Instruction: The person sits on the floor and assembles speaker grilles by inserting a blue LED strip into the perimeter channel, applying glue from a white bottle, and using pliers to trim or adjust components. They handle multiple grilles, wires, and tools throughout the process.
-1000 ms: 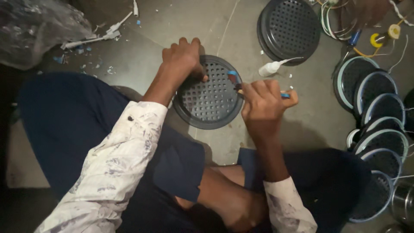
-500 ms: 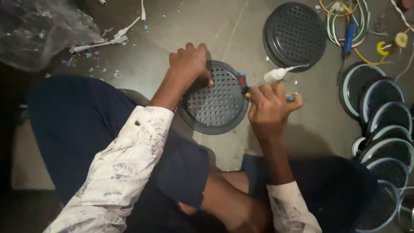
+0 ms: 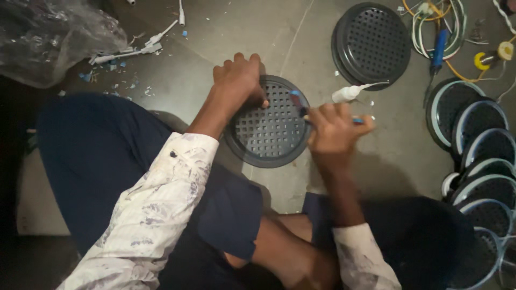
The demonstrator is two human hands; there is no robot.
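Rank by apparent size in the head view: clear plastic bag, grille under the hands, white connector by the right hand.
1. clear plastic bag, partly cut off
2. round perforated grille
3. white connector

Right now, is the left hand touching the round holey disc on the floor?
Touching. The head view shows the left hand resting on the upper-left rim of the perforated dark disc, fingers curled over its edge with no gap between them.

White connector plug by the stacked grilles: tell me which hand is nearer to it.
Right. The right hand sits just below the white plug; the left hand is across the perforated grille.
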